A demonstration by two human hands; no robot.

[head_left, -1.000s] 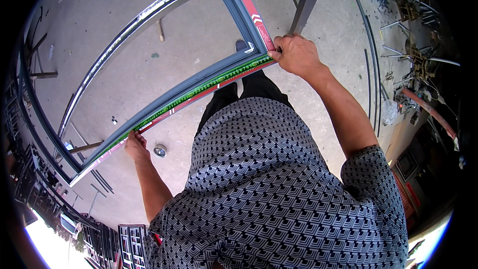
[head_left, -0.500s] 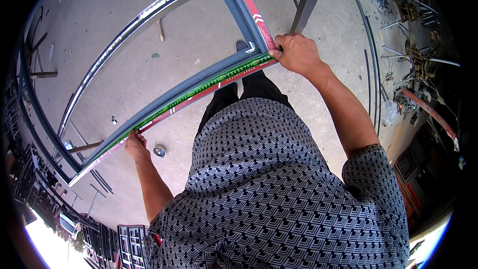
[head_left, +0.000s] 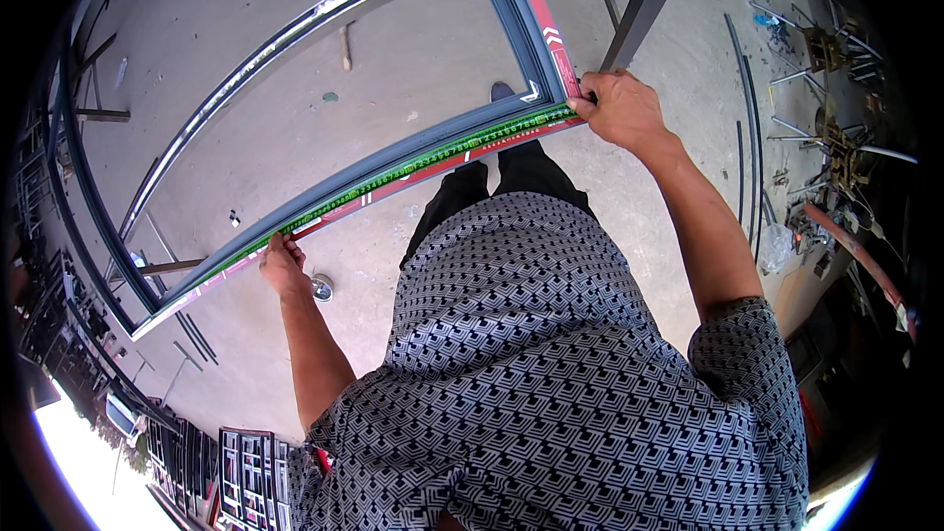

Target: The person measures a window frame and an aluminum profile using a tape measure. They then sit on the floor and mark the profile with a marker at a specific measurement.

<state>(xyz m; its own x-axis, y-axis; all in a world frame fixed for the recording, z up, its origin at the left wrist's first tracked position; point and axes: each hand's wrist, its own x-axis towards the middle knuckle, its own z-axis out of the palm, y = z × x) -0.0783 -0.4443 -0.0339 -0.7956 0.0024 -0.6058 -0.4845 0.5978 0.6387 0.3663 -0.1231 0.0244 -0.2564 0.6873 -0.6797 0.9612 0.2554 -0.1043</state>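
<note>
A green tape measure blade (head_left: pixel 423 167) lies stretched along the near side of a dark grey metal frame (head_left: pixel 513 25), which has red-and-white protective film (head_left: pixel 547 31) on its outer faces. At the frame's right-hand corner, my right hand (head_left: pixel 626 110) is closed, thumb and fingers pinching the blade's end against the edge. Farther down the same side, to the left, my left hand (head_left: pixel 283 264) is closed with its fingertips on the blade and the frame's edge. What the curled fingers underneath are doing is hidden.
Dark metal supports (head_left: pixel 644 10) stand beneath the frame, and a long shiny rail (head_left: pixel 285 37) runs behind it. A small round metal object (head_left: pixel 322 286) lies near my left wrist. Long dark bars (head_left: pixel 752 138), a rusty pipe (head_left: pixel 851 251) and clutter cover the floor at right.
The whole view has shifted, so the frame's right corner and my right hand appear farther right. Both hands stay at the tape along the frame's side.
</note>
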